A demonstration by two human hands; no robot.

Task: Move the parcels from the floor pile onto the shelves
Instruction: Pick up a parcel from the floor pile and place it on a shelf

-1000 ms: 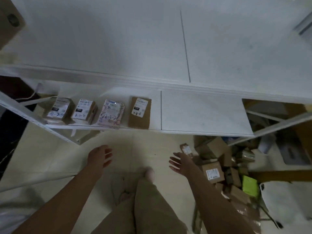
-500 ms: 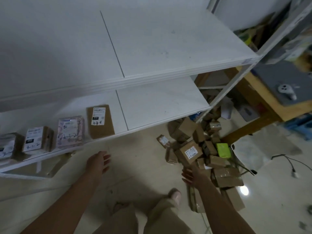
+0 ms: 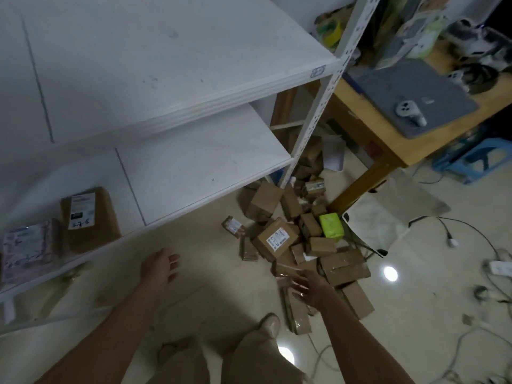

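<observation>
A pile of brown cardboard parcels (image 3: 299, 239) lies on the floor at the right foot of the white shelf unit, with one bright green box (image 3: 331, 225) among them. A labelled brown parcel (image 3: 88, 217) and a patterned one (image 3: 27, 250) lie on the lower shelf (image 3: 199, 167) at the left. My right hand (image 3: 307, 286) hovers over the near edge of the pile, fingers spread, holding nothing. Empty as well, my left hand (image 3: 160, 266) hangs with relaxed fingers over the bare floor in front of the lower shelf.
The upper shelf (image 3: 155, 56) is bare. A wooden table (image 3: 410, 139) with a grey mat and a controller stands at the right. A blue stool (image 3: 479, 159), a white bag (image 3: 382, 214) and cables (image 3: 471, 236) lie on the floor to the right. My legs and a shoe (image 3: 270, 324) are below.
My view has swung to the right, bringing the parcel pile toward the centre. My right hand has reached over the pile's near edge; my left hand stays low and empty.
</observation>
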